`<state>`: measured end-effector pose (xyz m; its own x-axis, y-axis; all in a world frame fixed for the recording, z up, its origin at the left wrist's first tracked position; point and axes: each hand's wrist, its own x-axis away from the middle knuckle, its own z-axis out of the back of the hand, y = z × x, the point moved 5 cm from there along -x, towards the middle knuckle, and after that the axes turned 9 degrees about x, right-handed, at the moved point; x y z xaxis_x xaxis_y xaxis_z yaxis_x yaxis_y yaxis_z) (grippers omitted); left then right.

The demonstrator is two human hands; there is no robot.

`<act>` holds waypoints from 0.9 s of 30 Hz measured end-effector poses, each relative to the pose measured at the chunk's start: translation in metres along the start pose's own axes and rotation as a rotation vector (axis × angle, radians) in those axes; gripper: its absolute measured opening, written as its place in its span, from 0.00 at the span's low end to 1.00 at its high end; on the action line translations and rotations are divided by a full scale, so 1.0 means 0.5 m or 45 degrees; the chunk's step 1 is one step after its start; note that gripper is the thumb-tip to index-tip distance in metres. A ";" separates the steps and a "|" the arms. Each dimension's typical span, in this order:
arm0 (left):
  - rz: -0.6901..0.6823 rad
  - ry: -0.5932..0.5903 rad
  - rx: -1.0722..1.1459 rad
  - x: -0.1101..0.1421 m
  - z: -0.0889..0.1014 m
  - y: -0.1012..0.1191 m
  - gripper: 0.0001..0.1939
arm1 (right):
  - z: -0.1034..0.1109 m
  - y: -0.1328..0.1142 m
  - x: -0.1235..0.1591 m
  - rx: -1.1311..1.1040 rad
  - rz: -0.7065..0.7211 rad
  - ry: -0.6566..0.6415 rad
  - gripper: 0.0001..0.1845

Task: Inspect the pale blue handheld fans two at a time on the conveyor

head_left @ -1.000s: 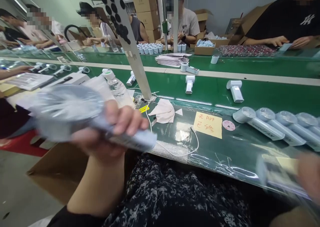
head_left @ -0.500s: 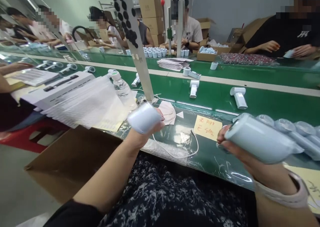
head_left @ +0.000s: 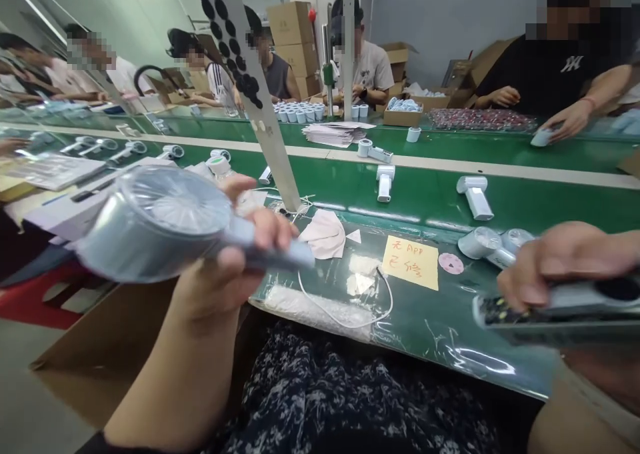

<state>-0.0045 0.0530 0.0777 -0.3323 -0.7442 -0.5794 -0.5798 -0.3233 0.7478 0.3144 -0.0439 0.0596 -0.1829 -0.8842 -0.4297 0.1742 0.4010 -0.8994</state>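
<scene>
My left hand [head_left: 225, 267] grips a light blue handheld fan [head_left: 150, 221] by its handle. The fan's round head is wrapped in clear film and points left, close to the camera. At the right edge, my right hand [head_left: 555, 267] is closed around a second handheld fan [head_left: 545, 331]. Its handle lies open, with dark and yellowish parts showing inside; its head is out of view and the image there is blurred. Behind that hand, more wrapped fans [head_left: 481, 242] lie on the bench, partly hidden.
On the bench lie a yellow note [head_left: 411, 262], a pink round sticker [head_left: 451, 263], a white cable [head_left: 345, 324], a pale mask-like cloth [head_left: 324, 234] and bubble wrap [head_left: 320, 311]. A post [head_left: 265, 127] rises ahead. Fans [head_left: 475, 197] sit on the green belt; co-workers sit beyond.
My left hand has raised its fan left and nearer the camera, turning the head into view. My right hand has turned its fan, so the open handle shows. The view has shifted slightly.
</scene>
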 end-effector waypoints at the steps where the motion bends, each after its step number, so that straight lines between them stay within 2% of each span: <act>1: 0.188 -0.028 0.114 0.012 -0.012 -0.026 0.27 | -0.021 0.016 0.006 -0.014 -0.075 -0.043 0.26; 2: 0.346 -0.040 0.222 0.028 -0.025 -0.053 0.29 | -0.046 0.039 0.015 -0.012 -0.194 -0.075 0.36; 3: 0.441 -0.019 0.250 0.045 -0.036 -0.080 0.28 | -0.067 0.065 0.026 0.014 -0.306 -0.001 0.47; 4: 0.470 0.020 0.225 0.061 -0.047 -0.104 0.27 | -0.094 0.090 0.039 0.063 -0.390 0.017 0.54; 5: 0.455 0.085 0.168 0.075 -0.055 -0.127 0.28 | -0.121 0.113 0.052 0.102 -0.441 0.033 0.57; 6: 0.433 0.154 0.091 0.088 -0.064 -0.149 0.31 | -0.151 0.137 0.067 0.138 -0.515 -0.008 0.56; 7: 0.378 0.241 0.011 0.098 -0.072 -0.167 0.34 | -0.182 0.152 0.081 0.131 -0.514 -0.088 0.53; 9: 0.284 0.345 -0.123 0.113 -0.093 -0.198 0.42 | -0.233 0.163 0.104 0.083 -0.429 -0.299 0.54; 11: 0.247 0.360 -0.188 0.116 -0.112 -0.226 0.47 | -0.255 0.164 0.116 0.070 -0.377 -0.470 0.60; 13: 0.280 0.309 -0.279 0.111 -0.119 -0.253 0.46 | -0.239 0.169 0.105 0.187 -0.393 -0.504 0.63; 15: 0.342 0.232 -0.483 0.102 -0.108 -0.275 0.41 | -0.193 0.180 0.073 0.492 -0.383 -0.415 0.57; 18: 0.358 0.105 -0.958 0.087 -0.061 -0.290 0.30 | -0.110 0.212 0.020 1.322 -0.376 -0.274 0.49; 20: 0.330 0.058 -1.243 0.083 -0.017 -0.291 0.22 | -0.069 0.237 0.002 1.751 -0.390 -0.214 0.45; 22: 0.305 0.080 -1.446 0.085 0.031 -0.290 0.15 | -0.046 0.261 0.003 1.891 -0.372 -0.183 0.41; 24: 0.304 0.169 -1.543 0.092 0.074 -0.290 0.12 | -0.032 0.277 0.012 1.953 -0.292 -0.129 0.37; 27: 0.331 0.301 -1.557 0.103 0.108 -0.295 0.09 | -0.018 0.296 0.019 2.080 -0.174 -0.093 0.33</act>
<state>0.0237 0.0941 -0.0801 -0.1194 -0.9114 -0.3939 0.5855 -0.3850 0.7134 0.3296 0.0093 -0.0781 -0.2472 -0.9174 -0.3118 0.9462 -0.2978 0.1262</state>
